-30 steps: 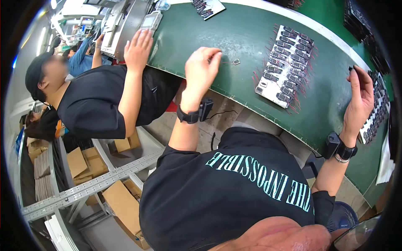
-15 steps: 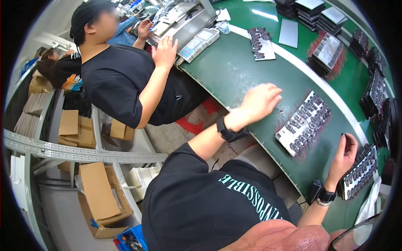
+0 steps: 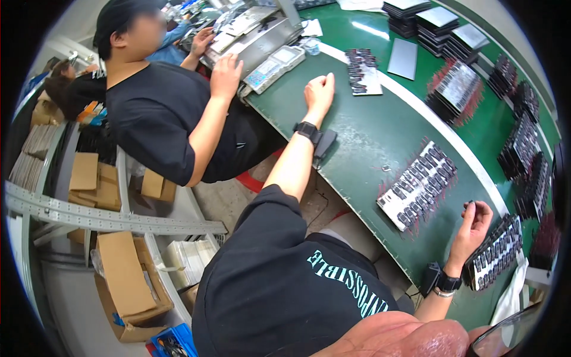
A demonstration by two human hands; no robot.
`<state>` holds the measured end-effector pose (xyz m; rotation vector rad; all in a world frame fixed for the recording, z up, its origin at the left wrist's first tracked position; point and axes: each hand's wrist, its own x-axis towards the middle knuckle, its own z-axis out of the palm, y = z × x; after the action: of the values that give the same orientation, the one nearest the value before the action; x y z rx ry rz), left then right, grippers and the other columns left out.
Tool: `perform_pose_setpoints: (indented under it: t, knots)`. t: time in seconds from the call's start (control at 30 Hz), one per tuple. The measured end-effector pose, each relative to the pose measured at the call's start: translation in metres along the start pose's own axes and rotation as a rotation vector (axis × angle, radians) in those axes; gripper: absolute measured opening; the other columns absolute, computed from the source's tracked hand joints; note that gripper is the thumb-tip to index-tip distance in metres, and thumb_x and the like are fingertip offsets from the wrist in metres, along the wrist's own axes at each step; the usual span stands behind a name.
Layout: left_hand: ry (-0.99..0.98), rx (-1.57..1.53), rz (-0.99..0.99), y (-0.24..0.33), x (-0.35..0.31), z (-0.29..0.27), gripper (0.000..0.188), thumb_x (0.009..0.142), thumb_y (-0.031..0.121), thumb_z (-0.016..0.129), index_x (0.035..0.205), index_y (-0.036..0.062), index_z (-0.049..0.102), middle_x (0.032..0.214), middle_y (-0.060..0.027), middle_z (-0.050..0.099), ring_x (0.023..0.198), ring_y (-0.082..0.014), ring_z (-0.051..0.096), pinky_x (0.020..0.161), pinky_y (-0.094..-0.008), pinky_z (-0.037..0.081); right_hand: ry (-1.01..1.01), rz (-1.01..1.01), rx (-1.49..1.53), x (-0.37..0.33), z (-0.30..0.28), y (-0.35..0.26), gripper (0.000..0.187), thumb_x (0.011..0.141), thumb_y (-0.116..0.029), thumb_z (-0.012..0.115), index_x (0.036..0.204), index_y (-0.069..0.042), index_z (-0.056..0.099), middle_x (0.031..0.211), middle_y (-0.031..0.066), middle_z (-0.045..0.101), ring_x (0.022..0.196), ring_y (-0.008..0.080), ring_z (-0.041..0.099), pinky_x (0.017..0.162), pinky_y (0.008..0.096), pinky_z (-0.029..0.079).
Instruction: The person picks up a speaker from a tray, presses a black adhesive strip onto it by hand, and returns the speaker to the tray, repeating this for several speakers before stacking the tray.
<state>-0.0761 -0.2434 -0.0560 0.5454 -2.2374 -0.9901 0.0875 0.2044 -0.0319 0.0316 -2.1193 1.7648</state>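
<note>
My left hand (image 3: pixel 319 92) stretches far out over the green table (image 3: pixel 369 137), fingers loosely apart and holding nothing. It is just short of a small tray of dark parts (image 3: pixel 363 71). My right hand (image 3: pixel 474 223) is raised at the table's near right, fingertips pinched on a small dark part (image 3: pixel 470 204). It hovers between a grey tray filled with rows of small dark parts (image 3: pixel 419 184) and another such tray (image 3: pixel 495 260) at the table edge. Both wrists wear black bands.
A co-worker in a black shirt (image 3: pixel 160 113) sits on my left, one hand (image 3: pixel 225 74) on a grey keypad device (image 3: pixel 272 65). More part trays (image 3: pixel 523 143) and dark stacked sheets (image 3: pixel 440 27) line the table's far side. Cardboard boxes (image 3: pixel 122 279) and a metal rail (image 3: pixel 107 217) are below left.
My left hand has reached farther out along the table toward the far small tray. My right hand stays by the right-hand trays, pinching a part. The view has swung left.
</note>
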Motion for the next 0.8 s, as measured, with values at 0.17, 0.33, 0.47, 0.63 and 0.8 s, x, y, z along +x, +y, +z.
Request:
perform_pose_setpoints:
  t: [0.17,0.33,0.47,0.63,0.8]
  knots:
    - [0.010,0.000,-0.016,0.000,-0.004,0.011,0.046,0.092,0.042,0.059,0.067,0.0031,0.063,0.065,-0.0187,0.062,0.066,-0.0398,0.063,0.063,-0.0482,0.047,0.011,0.004,-0.021,-0.002,-0.008,-0.001,0.017,0.101,-0.012,0.056,0.115,-0.002,0.054,0.099,0.0042,0.061,0.087,0.0097,0.056,0.078,0.0236,0.045]
    - [0.031,-0.065,-0.045,-0.006,0.000,0.002,0.046,0.091,0.041,0.060,0.066,0.0035,0.063,0.064,-0.0177,0.062,0.065,-0.0387,0.063,0.063,-0.0481,0.047,0.010,0.023,-0.021,-0.001,-0.004,-0.002,0.017,0.101,-0.013,0.056,0.115,-0.002,0.054,0.098,0.0040,0.060,0.086,0.0097,0.055,0.078,0.0230,0.045]
    - [0.047,-0.020,-0.044,-0.007,0.002,0.005,0.045,0.091,0.042,0.059,0.066,0.0045,0.065,0.064,-0.0162,0.063,0.065,-0.0377,0.064,0.063,-0.0475,0.047,0.006,0.018,-0.023,0.000,-0.002,-0.002,0.017,0.102,-0.014,0.055,0.114,-0.002,0.053,0.098,0.0046,0.061,0.082,0.0091,0.054,0.076,0.0225,0.044]
    - [0.016,0.011,-0.087,-0.003,0.001,0.003,0.044,0.091,0.043,0.060,0.069,0.0064,0.071,0.063,-0.0101,0.067,0.064,-0.0264,0.067,0.065,-0.0390,0.049,0.052,0.039,0.038,0.007,-0.007,0.013,0.018,0.102,-0.016,0.055,0.113,-0.002,0.052,0.097,0.0052,0.061,0.078,0.0081,0.053,0.073,0.0218,0.044]
    - [0.023,-0.004,-0.096,-0.001,-0.001,0.000,0.044,0.090,0.043,0.061,0.068,0.0060,0.070,0.064,-0.0111,0.066,0.064,-0.0270,0.066,0.065,-0.0393,0.049,0.068,0.113,0.123,0.012,-0.006,0.029,0.018,0.103,-0.016,0.053,0.114,-0.002,0.051,0.095,0.0058,0.061,0.072,0.0071,0.052,0.068,0.0214,0.044]
